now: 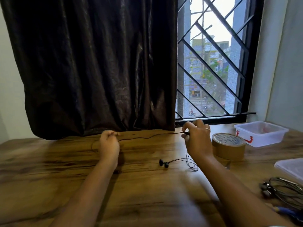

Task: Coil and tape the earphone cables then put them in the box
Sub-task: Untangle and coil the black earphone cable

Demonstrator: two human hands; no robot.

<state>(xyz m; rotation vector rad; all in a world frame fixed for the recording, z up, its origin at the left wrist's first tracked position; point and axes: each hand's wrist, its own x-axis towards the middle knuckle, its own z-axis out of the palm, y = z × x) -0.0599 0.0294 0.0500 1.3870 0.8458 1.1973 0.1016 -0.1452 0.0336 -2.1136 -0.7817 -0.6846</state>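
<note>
Right hand (196, 141) pinches cable (147, 137) near tape roll (229, 145)

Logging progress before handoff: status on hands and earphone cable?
Left hand and right hand each pinch the thin black earphone cable, stretched between them, uncoiled. Its black earbuds lie on the wooden table. Brown tape roll, clear plastic box further right, untouched.

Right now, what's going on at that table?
A person is working on a black earphone cable, stretched out between both hands. The left hand pinches one part and the right hand pinches another. Its earbuds lie on the wooden table. The cable is not coiled or taped yet. The brown tape roll sits beside the right hand, with the clear box just beyond it. A second set of earphones lies at the table's right edge.
</note>
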